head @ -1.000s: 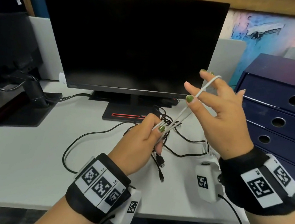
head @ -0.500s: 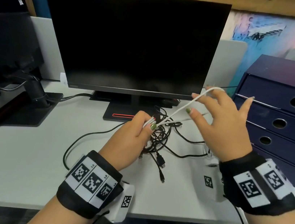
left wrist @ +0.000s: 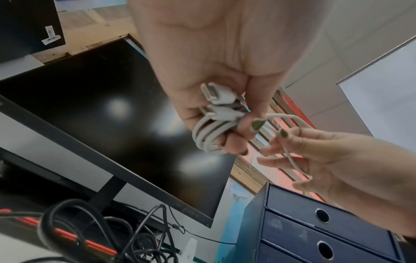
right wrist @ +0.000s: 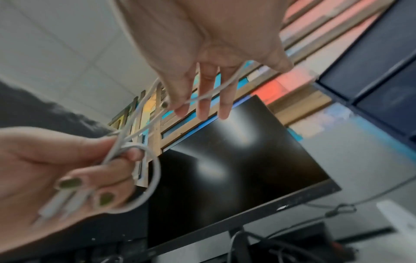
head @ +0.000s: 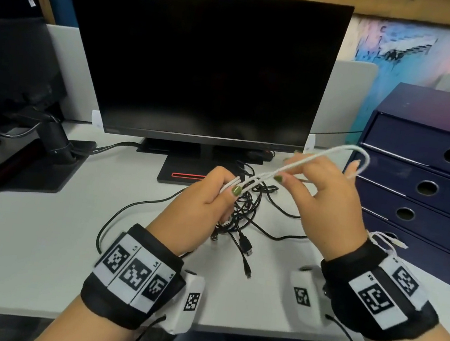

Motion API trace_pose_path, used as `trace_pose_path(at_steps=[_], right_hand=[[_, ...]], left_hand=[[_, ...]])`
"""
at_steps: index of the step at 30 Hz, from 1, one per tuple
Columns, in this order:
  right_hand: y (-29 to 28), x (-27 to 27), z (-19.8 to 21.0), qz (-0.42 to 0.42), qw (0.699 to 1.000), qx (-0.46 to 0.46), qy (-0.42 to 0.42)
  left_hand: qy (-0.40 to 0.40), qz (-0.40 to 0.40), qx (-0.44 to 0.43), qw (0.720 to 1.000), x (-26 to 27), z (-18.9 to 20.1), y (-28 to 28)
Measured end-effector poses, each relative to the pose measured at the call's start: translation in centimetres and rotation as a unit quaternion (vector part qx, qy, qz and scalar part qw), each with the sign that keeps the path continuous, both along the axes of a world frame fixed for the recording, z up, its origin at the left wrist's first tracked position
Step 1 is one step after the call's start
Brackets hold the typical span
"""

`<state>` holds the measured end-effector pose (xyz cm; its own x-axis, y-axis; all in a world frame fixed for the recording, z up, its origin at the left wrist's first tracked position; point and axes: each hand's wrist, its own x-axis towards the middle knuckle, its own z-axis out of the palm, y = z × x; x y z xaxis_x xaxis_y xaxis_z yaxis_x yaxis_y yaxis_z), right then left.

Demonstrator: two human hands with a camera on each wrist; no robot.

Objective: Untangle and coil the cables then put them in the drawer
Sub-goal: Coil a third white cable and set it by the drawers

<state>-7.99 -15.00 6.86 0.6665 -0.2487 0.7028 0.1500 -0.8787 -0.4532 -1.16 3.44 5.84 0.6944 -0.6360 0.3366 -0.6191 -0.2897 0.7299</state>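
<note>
A white cable (head: 336, 152) stretches between my two hands above the desk. My left hand (head: 229, 192) grips its gathered loops and both white plugs (left wrist: 219, 97) in curled fingers. From there the strands run up to my right hand (head: 304, 171), whose fingers are spread and nearly straight, and a long loop (right wrist: 227, 83) passes round them. A tangle of black cables (head: 243, 216) lies on the desk under both hands. The dark blue drawer unit (head: 430, 199) stands at the right with all its drawers closed.
A black monitor (head: 198, 62) on its stand fills the back of the white desk (head: 20, 242). A second monitor arm and base (head: 48, 145) sit at the left. A small white cable bundle (head: 386, 241) lies by the drawer unit's foot.
My right hand has dropped and swung right toward the drawers, laying the white loop flatter and longer. The left hand has kept its grip and moved slightly left.
</note>
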Motion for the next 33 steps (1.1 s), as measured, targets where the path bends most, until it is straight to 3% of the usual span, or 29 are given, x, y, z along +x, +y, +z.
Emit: trace_pose_path(at_steps=[6, 11, 14, 16, 18, 20, 22, 25, 27, 30, 33], right_hand=[[1.7, 0.0, 0.5, 0.023, 0.974, 0.22, -0.043], [1.0, 0.1, 0.8, -0.008, 0.977, 0.207, -0.047], [0.1, 0.2, 0.4, -0.005, 0.963, 0.266, -0.049], [-0.7, 0.4, 0.3, -0.029, 0.975, 0.222, -0.005], [-1.1, 0.7, -0.1, -0.059, 0.981, 0.144, 0.12], [-0.8, 0.8, -0.8, -0.064, 0.965, 0.053, 0.248], [-0.1, 0.6, -1.3, -0.017, 0.948, -0.015, 0.316], [1.1, -0.3, -1.3, 0.067, 0.934, -0.07, 0.343], [2.0, -0.7, -1.3, 0.085, 0.949, -0.101, 0.286], [3.5, -1.4, -1.4, 0.099, 0.99, -0.058, 0.082], [4.0, -1.7, -0.7, 0.056, 0.992, -0.012, -0.112]], left_hand=[[0.032, -0.06, -0.038, 0.997, -0.4, 0.6, -0.2], [0.052, -0.08, -0.023, 0.995, -0.4, 0.7, 0.0], [0.062, -0.09, -0.02, 0.994, -0.3, 0.4, 0.2], [0.048, -0.085, -0.026, 0.995, -0.4, 0.3, 0.1], [0.031, -0.076, -0.048, 0.995, -0.4, 0.3, 0.0], [0.017, -0.054, -0.079, 0.995, -0.4, 0.6, -0.1], [0.011, -0.029, -0.117, 0.993, -0.2, 0.7, -0.2], [0.023, 0.017, -0.16, 0.987, 0.3, 0.6, -0.4], [0.058, 0.059, -0.199, 0.977, 0.7, 0.4, -0.4], [0.088, 0.113, -0.226, 0.963, 1.0, 0.3, -0.5], [0.097, 0.115, -0.226, 0.963, 0.9, 0.3, -0.6]])
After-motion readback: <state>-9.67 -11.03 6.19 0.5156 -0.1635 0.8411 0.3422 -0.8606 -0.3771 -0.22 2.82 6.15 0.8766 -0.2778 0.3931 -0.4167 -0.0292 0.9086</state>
